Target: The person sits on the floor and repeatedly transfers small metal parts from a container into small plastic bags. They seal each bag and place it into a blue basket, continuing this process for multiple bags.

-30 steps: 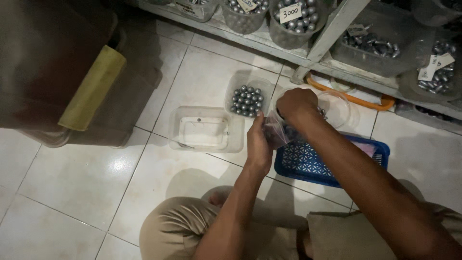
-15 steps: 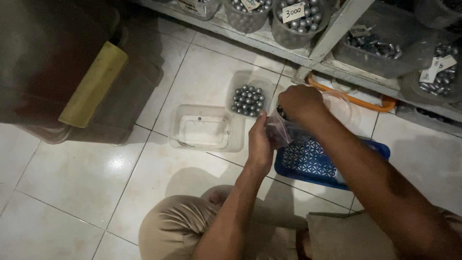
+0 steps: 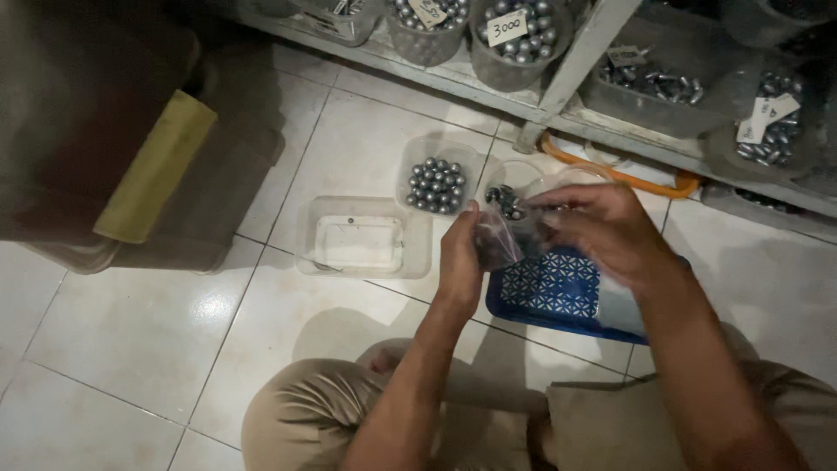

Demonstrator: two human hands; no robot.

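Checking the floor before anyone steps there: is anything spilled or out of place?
Nothing stands out. The metal balls sit inside their clear tub; none show loose on the tiles. Both hands, left and right, hold the small plastic bag over the blue basket.

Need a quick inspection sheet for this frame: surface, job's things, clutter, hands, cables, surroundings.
Surface: pale glossy tiled floor, reflections, dim light.
Job's things: small clear plastic bag held between both hands; small clear tub of grey metal balls on the floor beside it; another round clear tub with a few balls behind the bag.
Clutter: empty clear rectangular tray; blue perforated plastic basket under the hands.
Hands: left hand pinches the bag's edge; right hand grips its other side.
Cables: nothing seen.
Surroundings: grey metal shelf with tubs of balls and paper tags; dark bin with yellow-green strip at left.
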